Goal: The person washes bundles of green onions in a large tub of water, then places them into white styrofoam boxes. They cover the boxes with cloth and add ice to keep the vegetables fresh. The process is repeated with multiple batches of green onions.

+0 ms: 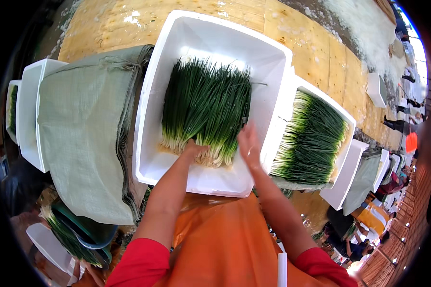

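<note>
Inside a white foam box (268, 62), green onions (206, 103) lie side by side in a thick layer. Their dark green tops point away from me and their white root ends point toward me. My left hand (192, 150) presses on the white ends at the middle of the layer, thumb spread from the fingers; some fingers are hidden among the stalks. At the right side of the layer is my right hand (249, 144), slightly blurred, its fingers stretched out beside the stalks. I cannot tell whether it touches them.
To the right stands another foam box of green onions (311, 138). A stack of grey-green woven sacks (84, 129) lies left. Wooden boards (316, 43) run behind. At lower left, green onions (69, 234) rest by a dark tub (93, 241). Crushed ice (364, 28) and people are farther right.
</note>
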`<state>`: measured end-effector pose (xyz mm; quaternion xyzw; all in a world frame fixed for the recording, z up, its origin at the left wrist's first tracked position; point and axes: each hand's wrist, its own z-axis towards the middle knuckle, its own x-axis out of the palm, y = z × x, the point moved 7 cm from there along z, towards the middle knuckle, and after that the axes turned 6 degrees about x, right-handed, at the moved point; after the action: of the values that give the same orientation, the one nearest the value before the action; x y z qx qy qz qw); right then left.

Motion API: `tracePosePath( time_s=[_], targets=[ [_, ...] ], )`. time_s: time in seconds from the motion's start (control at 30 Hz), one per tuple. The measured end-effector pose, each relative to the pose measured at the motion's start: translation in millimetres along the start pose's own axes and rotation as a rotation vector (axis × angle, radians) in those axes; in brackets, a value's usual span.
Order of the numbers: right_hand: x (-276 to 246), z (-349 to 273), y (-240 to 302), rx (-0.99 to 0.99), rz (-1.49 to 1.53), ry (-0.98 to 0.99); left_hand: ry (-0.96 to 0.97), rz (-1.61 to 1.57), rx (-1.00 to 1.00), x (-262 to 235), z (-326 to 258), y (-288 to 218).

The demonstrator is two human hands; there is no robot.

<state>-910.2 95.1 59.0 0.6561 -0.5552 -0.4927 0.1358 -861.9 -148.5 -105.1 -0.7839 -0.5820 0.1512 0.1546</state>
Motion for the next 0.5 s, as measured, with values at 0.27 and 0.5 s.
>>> tracePosePath(
  time_s=[0.27,0.5],
  targets=[
    [112,-53,-167,0.727,0.608,0.306,0.121,-0.226,-0.043,10,-5,0],
    [92,-46,-148,0.640,0.337,0.276,0.205,-0.305,-0.068,18,-16,-17]
  ],
)
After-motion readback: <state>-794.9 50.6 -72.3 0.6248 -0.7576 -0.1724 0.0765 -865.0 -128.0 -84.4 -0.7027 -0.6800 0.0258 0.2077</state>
